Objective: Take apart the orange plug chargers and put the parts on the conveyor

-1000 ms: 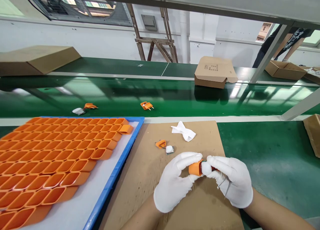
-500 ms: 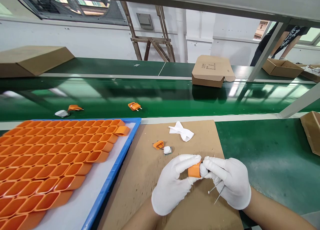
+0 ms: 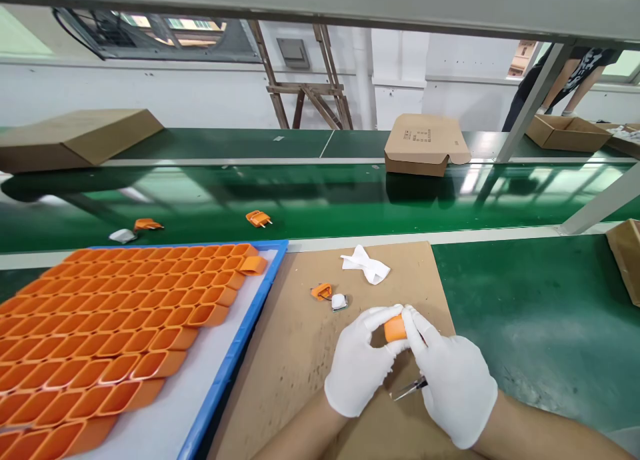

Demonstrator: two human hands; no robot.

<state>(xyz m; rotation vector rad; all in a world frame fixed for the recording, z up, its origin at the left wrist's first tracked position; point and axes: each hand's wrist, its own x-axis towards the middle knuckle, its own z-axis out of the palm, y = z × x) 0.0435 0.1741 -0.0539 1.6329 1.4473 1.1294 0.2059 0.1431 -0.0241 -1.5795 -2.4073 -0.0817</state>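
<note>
1. Nearest, the right hand [image 3: 453, 383], in a white glove, is curled around a metal tool [image 3: 410, 388] whose end sticks out below the palm; its extended fingertips meet the orange piece. Good handling here would keep that tool tucked low, so its end neither snags the other glove nor scratches anything.

2. The left hand [image 3: 365, 361], also gloved, is narrowed around the orange piece [image 3: 395, 328], gripping it between thumb and fingers. The piece is held between both hands, above the cardboard sheet [image 3: 280, 353]. Its right end is covered by fingertips, so whatever lies inside cannot be told.

3. My judgement for this step: let the left hand steady the piece without squeezing hard, since a thin wall could bow inward; let the right push evenly and in line, not at a slant. Any wire at the covered end should be kept from being pinched.

4. Just beyond, a small orange part [image 3: 321, 291] with a wire lies next to a white component [image 3: 339, 302]; elbow room matters there.

5. Farther, a white scrap [image 3: 365, 265] rests on the sheet; leftward, a blue-edged tray [image 3: 235, 360] carries rows of orange sleeves [image 3: 120, 300].

6. Farthest of these, an orange plug [image 3: 259, 219] lies on the green belt [image 3: 325, 207], prongs showing.
</note>
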